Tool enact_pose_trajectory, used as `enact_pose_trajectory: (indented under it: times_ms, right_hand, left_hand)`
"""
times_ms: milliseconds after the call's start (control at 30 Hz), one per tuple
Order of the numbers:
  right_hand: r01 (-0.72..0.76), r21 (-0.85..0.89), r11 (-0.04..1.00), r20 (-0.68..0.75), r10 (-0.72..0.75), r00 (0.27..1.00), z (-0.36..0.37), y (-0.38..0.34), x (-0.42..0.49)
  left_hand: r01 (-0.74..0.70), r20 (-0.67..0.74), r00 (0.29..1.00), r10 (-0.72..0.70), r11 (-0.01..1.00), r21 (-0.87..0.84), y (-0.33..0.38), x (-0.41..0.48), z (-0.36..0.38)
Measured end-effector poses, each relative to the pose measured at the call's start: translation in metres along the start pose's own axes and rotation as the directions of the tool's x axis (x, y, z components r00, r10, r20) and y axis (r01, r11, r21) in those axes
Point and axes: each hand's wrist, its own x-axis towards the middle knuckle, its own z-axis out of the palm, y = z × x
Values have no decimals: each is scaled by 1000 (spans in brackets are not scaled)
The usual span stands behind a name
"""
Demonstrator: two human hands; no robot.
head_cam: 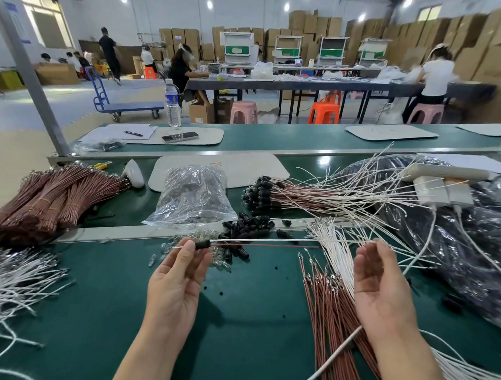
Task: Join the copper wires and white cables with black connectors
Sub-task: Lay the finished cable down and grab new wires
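The left hand (178, 275) holds a black connector (203, 244) in a fingertip grip above the green table (254, 303). A white cable (284, 240) and a copper wire (270, 245) run right from it. The right hand (379, 282) pinches the cable's far end. Loose connectors (248, 228) lie just behind.

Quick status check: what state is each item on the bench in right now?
Left hand: pinching small black cylindrical connector.
Right hand: holding far end of thin white cable at fingertips.
Connector: threaded on the cable, thin copper wire trailing from it.
Brown copper wire bundles: banded, lying flat.
Clear plastic water bottle: upright, capped.
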Motion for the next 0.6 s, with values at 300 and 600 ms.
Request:
enact_pose_trajectory:
  times_ms: [300, 600]
  right_hand:
    - [-173, 93, 981, 158, 157, 975, -2, 6, 0]
    - [-197, -606, 771, 338, 473, 814, 21, 61, -33]
  left_hand:
    - [110, 25, 994, -109, 991, -69, -5, -4, 2]
    - [138, 144, 977, -159, 980, 143, -27, -23, 18]
